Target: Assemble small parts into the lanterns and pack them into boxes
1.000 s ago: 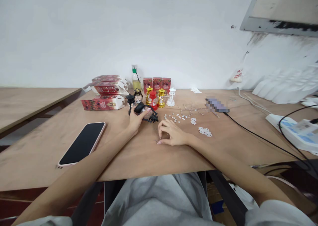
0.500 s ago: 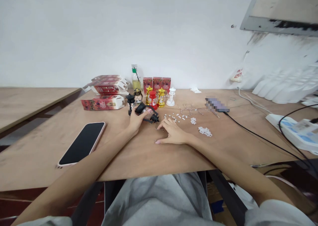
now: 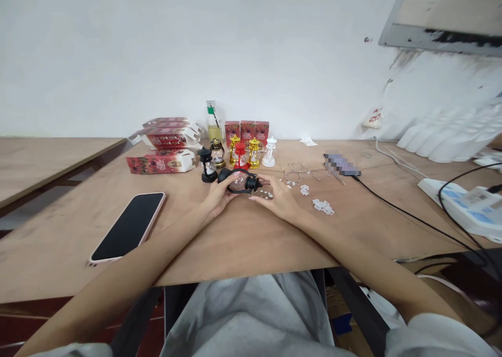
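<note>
My left hand [image 3: 218, 193] grips a small black lantern [image 3: 239, 181] that lies on its side on the wooden table [image 3: 235, 231]. My right hand [image 3: 277, 194] has its fingers curled at the lantern's right end, over a scatter of several small silver button cells [image 3: 267, 194]. What the right fingers pinch, if anything, is too small to make out. Just behind stand more little lanterns: a black one [image 3: 207, 165], a red one [image 3: 240, 156], gold ones [image 3: 254, 153] and a white one [image 3: 269, 152].
A phone in a pink case [image 3: 129, 226] lies at the left. Red boxes [image 3: 162, 161] are stacked at the back left, a bottle [image 3: 213, 127] behind the lanterns. White paper tabs [image 3: 323, 206], thin wire handles [image 3: 300, 169], a black cable [image 3: 408, 216] and a white power strip [image 3: 463, 205] lie to the right.
My right hand moved away from me, from the bare table up to the lantern's end. My left hand turned and shifted the lying lantern rightwards, uncovering the upright black lantern.
</note>
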The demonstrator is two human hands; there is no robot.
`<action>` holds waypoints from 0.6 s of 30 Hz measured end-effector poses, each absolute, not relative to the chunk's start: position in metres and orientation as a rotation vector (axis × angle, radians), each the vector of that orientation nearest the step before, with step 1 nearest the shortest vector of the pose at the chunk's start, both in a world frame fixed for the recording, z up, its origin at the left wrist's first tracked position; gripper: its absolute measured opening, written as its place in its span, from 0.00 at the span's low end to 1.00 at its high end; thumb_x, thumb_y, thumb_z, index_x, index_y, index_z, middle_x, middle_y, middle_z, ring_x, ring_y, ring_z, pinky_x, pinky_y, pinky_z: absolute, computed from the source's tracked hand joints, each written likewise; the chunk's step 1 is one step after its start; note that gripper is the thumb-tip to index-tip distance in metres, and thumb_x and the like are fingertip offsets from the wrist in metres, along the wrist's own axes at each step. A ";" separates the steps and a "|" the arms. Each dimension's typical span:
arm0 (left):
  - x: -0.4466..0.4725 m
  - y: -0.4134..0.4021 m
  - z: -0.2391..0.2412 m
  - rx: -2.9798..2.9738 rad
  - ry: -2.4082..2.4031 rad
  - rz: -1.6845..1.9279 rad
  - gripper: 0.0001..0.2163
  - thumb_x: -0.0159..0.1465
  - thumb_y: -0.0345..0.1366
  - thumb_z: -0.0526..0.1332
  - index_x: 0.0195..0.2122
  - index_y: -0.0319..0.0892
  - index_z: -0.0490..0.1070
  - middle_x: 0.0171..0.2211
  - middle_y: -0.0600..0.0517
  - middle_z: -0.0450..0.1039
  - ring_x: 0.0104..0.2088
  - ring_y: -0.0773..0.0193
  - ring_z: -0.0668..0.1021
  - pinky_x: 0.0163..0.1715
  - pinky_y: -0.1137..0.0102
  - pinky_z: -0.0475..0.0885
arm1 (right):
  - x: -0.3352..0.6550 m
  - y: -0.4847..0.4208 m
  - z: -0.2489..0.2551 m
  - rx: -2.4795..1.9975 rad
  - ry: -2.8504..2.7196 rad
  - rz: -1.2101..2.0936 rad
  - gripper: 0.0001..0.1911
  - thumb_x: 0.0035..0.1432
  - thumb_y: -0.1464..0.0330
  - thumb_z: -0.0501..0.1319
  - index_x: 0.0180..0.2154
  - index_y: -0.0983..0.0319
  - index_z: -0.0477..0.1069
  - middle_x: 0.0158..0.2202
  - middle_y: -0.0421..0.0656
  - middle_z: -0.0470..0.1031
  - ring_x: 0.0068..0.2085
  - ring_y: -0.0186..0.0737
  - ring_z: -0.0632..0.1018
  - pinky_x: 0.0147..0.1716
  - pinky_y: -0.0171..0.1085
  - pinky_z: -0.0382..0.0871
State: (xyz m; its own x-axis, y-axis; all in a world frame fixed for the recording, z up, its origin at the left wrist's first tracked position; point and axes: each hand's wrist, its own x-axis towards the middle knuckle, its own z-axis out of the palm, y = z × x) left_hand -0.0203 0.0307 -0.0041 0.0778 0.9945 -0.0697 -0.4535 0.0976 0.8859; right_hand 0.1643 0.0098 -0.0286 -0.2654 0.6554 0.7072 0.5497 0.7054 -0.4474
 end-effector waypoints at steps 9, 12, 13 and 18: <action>-0.020 0.031 -0.007 0.818 0.874 1.308 0.14 0.49 0.33 0.70 0.38 0.38 0.74 0.36 0.47 0.78 0.36 0.62 0.79 0.37 0.67 0.78 | 0.166 0.013 -0.030 -0.976 -1.908 0.209 0.29 0.52 0.56 0.65 0.52 0.61 0.62 0.50 0.51 0.73 0.50 0.47 0.76 0.52 0.49 0.70; -0.020 0.031 -0.007 0.828 0.864 1.284 0.14 0.51 0.33 0.69 0.39 0.38 0.74 0.39 0.46 0.78 0.37 0.62 0.79 0.36 0.68 0.78 | 0.166 0.013 -0.030 -0.991 -1.911 0.198 0.29 0.52 0.56 0.65 0.52 0.61 0.62 0.50 0.51 0.74 0.50 0.47 0.76 0.52 0.49 0.70; -0.020 0.031 -0.007 0.830 0.862 1.272 0.14 0.51 0.33 0.69 0.39 0.38 0.74 0.40 0.46 0.78 0.37 0.62 0.79 0.36 0.69 0.78 | 0.165 0.013 -0.030 -0.998 -1.918 0.191 0.29 0.52 0.56 0.65 0.52 0.61 0.62 0.50 0.51 0.74 0.50 0.47 0.76 0.52 0.49 0.70; -0.021 0.030 -0.006 0.811 0.847 1.234 0.13 0.53 0.34 0.68 0.39 0.37 0.75 0.40 0.46 0.78 0.37 0.63 0.79 0.36 0.70 0.77 | 0.165 0.012 -0.029 -1.022 -1.955 0.156 0.30 0.51 0.57 0.66 0.52 0.62 0.62 0.50 0.51 0.74 0.51 0.48 0.76 0.52 0.49 0.70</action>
State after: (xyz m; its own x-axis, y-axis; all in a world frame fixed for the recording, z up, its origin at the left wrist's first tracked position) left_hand -0.0207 0.0301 -0.0057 0.1253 0.9868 -0.1026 -0.4504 0.1487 0.8804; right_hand 0.1652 0.0116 -0.0285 -0.2561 0.7092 0.6568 0.5961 0.6508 -0.4702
